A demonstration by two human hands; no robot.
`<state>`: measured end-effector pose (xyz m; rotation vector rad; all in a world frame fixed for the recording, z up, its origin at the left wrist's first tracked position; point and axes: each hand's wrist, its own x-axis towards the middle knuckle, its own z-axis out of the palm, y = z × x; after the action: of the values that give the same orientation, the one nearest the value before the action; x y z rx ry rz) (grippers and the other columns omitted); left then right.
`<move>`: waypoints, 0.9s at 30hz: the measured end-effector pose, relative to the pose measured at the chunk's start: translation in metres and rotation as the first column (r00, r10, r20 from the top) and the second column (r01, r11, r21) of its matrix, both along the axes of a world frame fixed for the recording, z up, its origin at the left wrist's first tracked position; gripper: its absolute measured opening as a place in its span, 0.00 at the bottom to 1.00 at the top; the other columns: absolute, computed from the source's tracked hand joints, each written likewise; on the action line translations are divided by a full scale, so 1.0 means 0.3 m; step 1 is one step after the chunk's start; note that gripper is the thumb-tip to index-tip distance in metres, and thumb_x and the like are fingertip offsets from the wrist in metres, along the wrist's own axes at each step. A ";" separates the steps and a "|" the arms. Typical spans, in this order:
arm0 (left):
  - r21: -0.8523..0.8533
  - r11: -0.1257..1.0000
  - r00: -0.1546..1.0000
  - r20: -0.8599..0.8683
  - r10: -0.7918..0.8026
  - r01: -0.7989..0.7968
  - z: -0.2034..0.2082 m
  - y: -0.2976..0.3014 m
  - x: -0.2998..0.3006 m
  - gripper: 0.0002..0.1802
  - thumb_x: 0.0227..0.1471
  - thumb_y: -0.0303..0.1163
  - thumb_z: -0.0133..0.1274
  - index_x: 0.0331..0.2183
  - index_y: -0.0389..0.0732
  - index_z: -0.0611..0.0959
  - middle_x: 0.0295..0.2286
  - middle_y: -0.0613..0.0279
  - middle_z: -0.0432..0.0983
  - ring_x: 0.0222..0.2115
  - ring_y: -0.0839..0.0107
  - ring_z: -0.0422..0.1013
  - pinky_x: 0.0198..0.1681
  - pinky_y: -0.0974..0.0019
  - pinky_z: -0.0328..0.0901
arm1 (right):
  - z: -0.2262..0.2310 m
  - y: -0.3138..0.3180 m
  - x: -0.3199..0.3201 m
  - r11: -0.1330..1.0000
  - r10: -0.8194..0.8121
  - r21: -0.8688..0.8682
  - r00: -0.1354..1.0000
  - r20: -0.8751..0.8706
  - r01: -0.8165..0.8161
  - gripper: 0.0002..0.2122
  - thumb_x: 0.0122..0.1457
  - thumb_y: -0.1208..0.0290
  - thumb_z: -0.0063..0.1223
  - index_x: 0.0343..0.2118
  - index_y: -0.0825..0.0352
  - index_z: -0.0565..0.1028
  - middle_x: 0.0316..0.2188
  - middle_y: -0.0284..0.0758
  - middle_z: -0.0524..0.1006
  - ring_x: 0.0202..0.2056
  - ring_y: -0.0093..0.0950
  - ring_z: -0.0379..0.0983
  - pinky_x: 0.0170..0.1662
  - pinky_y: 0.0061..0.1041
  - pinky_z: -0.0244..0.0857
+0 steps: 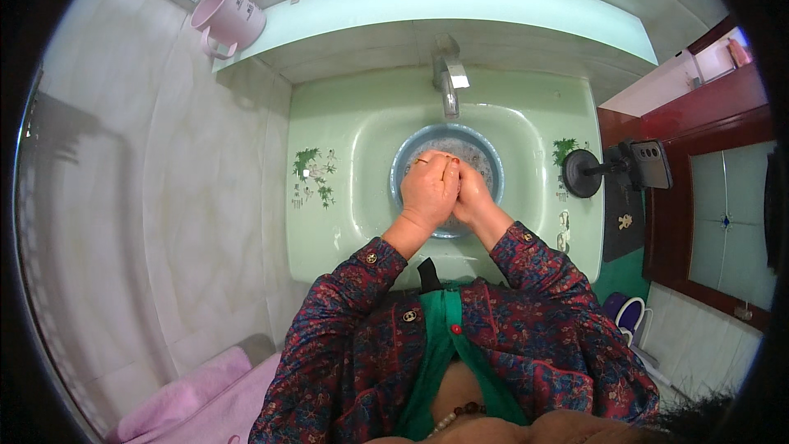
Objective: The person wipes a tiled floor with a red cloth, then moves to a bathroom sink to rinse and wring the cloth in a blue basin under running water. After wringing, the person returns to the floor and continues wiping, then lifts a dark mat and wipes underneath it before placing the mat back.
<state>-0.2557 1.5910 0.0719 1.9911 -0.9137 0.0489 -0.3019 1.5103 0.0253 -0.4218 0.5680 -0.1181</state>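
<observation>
My left hand (427, 189) and my right hand (474, 193) are pressed together over a round blue basin (396, 156). Both are closed, with the fingers folded in against each other. A ring and red nails show on the fingers. Whatever may lie between the palms is hidden. The basin holds water with whitish suds and stands in a pale green sink (370, 144). Just beyond its far rim, a chrome faucet (449, 86) points down toward it; I see no stream of water.
A pale green shelf (460, 2) runs behind the faucet, with a pink mug (230, 18) at its left end. On the sink's right edge is a round black stand base (582, 173) beside a phone (652, 163). Pink towels (193, 399) hang at lower left.
</observation>
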 end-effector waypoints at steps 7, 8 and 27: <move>0.096 0.971 0.938 0.253 -0.236 0.219 0.061 0.008 -0.052 0.06 0.43 0.30 0.54 0.22 0.39 0.75 0.23 0.53 0.71 0.25 0.54 0.69 0.26 0.57 0.64 | 0.033 0.015 -0.009 0.977 0.070 0.193 0.991 0.115 -0.092 0.15 0.62 0.68 0.36 0.45 0.68 0.72 0.39 0.36 0.75 0.40 0.29 0.73 0.45 0.29 0.67; 0.113 0.959 0.923 0.263 -0.281 0.260 0.065 0.013 -0.058 0.06 0.42 0.30 0.54 0.22 0.39 0.74 0.23 0.54 0.70 0.24 0.55 0.69 0.26 0.57 0.64 | 0.023 0.017 -0.014 0.973 0.088 0.201 0.989 0.116 -0.110 0.15 0.62 0.68 0.37 0.45 0.68 0.72 0.40 0.36 0.75 0.40 0.29 0.73 0.45 0.29 0.67; 0.294 0.921 0.930 -0.186 0.317 -0.255 -0.296 0.255 0.085 0.38 0.44 0.29 0.56 0.54 0.30 0.59 0.49 0.36 0.61 0.53 0.44 0.56 0.59 0.52 0.49 | -0.216 -0.311 -0.258 0.441 -0.206 -0.863 0.908 -0.364 -0.246 0.21 0.49 0.77 0.42 0.49 0.73 0.69 0.35 0.41 0.75 0.39 0.30 0.73 0.43 0.25 0.66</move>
<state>-0.2301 1.6675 -0.0170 2.3118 -0.4911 -0.1439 -0.3793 1.4171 -0.0395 -1.5756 0.9161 -0.3216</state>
